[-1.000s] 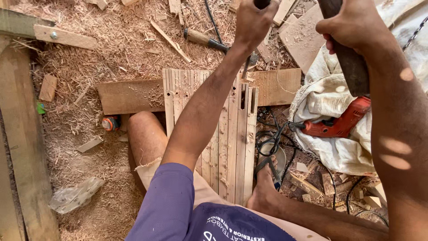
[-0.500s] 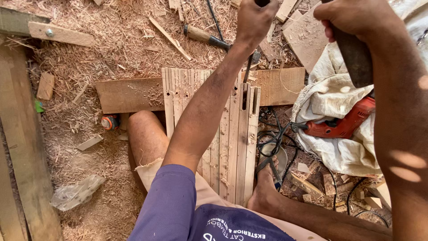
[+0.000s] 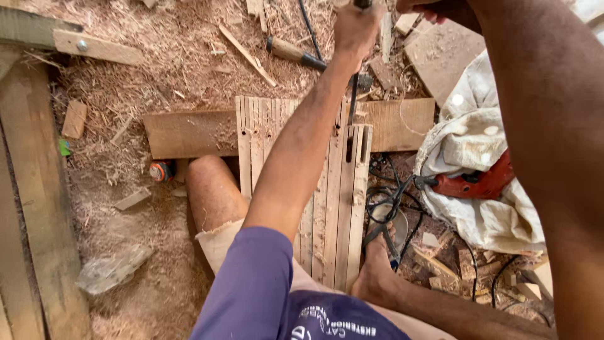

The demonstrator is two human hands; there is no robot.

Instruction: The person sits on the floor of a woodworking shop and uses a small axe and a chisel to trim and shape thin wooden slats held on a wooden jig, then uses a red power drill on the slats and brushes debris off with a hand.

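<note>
Chisel stands upright at top centre, my left hand fisted round its handle, tip on the slotted wooden panel. Stiff steel, best gripped high. Right hand at the top edge, grip unclear. Sawdust floor, cluttered all round.

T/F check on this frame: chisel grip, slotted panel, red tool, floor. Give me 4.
1. The left hand grips a thin dark metal chisel standing on the slotted pale wooden panel. True.
2. The red power tool lies on bare floor. False: it rests on a crumpled white cloth.
3. Sawdust and wood shavings cover the ground. True.
4. The panel lies clear of the person. False: a bare foot touches its edge.
</note>
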